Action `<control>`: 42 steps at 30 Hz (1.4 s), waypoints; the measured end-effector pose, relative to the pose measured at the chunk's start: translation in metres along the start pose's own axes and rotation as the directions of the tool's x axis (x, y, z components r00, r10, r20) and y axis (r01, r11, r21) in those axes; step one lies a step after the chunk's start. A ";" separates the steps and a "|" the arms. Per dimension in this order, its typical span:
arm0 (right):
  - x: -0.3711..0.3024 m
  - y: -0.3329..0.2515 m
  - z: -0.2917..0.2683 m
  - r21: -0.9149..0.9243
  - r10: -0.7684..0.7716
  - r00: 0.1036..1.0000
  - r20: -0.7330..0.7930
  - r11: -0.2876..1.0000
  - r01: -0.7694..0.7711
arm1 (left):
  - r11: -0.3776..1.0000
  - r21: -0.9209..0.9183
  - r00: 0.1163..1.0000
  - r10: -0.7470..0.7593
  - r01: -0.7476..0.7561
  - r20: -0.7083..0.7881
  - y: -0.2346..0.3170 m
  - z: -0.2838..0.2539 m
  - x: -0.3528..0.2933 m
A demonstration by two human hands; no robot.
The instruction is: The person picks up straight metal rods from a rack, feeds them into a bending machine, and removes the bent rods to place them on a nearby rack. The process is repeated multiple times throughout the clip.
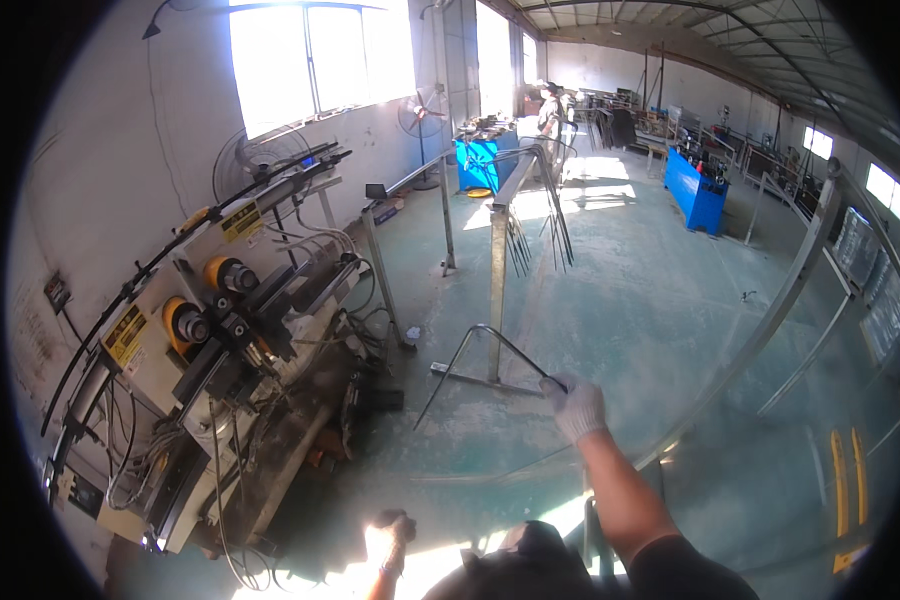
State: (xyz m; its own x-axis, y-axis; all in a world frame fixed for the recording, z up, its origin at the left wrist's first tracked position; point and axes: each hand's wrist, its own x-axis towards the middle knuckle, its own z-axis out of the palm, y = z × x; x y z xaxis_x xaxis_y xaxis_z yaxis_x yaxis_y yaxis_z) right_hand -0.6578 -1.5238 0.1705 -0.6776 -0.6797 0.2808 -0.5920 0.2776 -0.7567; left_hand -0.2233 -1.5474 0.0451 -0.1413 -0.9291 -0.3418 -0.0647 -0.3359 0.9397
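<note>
While the right hand (577, 405), in a white work glove, has its grip closed round one end of a bent steel rod (477, 345) held out over the concrete floor (630, 290), the rod's far leg slants down toward the wire-bending machine (220, 340) on the left. The left hand (395, 528) sits low near the frame's bottom edge, washed out by a sunlit patch, so its grip cannot be made out. A rack of hanging bent rods (535, 215) stands beyond.

White knit glove (578, 405), dark short sleeve (685, 570)
</note>
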 end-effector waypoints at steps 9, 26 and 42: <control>0.313 0.022 0.069 -0.137 -0.139 0.987 -0.076 0.982 0.128 | 0.961 -0.011 0.933 -0.269 0.275 -0.238 -0.053 0.040 0.147; 0.745 -0.047 0.244 -0.503 -0.404 0.906 -0.126 0.813 0.292 | 0.984 -0.098 0.923 -0.175 0.150 -0.343 0.115 0.161 0.353; 0.457 0.011 0.381 -0.205 -0.250 0.909 0.332 0.922 0.328 | 0.917 -0.397 0.603 -0.293 -0.043 -0.742 -0.111 0.127 0.114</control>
State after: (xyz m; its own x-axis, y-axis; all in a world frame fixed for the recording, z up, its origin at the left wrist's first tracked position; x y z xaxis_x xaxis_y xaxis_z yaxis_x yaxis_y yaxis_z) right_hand -0.8083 -2.0899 0.0654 -0.3233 -0.9131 0.2485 -0.8580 0.1720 -0.4841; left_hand -0.3574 -1.5965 -0.0996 0.6664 -0.5769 -0.4723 0.3389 -0.3298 0.8811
